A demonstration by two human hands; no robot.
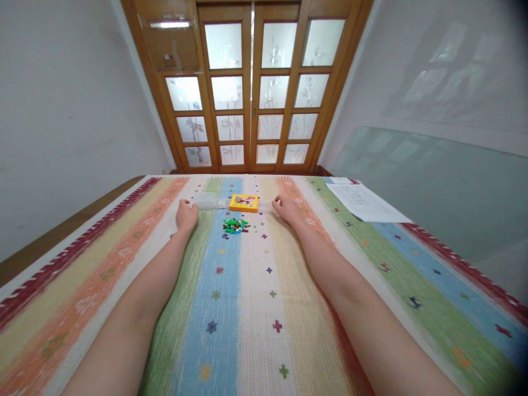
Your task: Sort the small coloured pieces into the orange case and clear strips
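Note:
My left hand (187, 214) is closed, with its curled fingertips at the left edge of a clear plastic box (206, 201) lying on the table. Opposite it, my right hand (286, 209) pinches the outer end of another clear plastic piece (265, 204). Between the two sits a flat yellow box (243, 203) with a printed picture on top. Just in front of this box lies a small loose pile of toy building bricks (235, 226), mostly green, with some blue, brown and white ones. A few green bits are scattered at its right.
A striped, patterned cloth (256, 308) covers the table. Sheets of white paper (365, 202) lie at the far right. Beyond the table are wooden doors with glass panes (247, 115), and a large glass sheet (429, 187) leans on the right wall.

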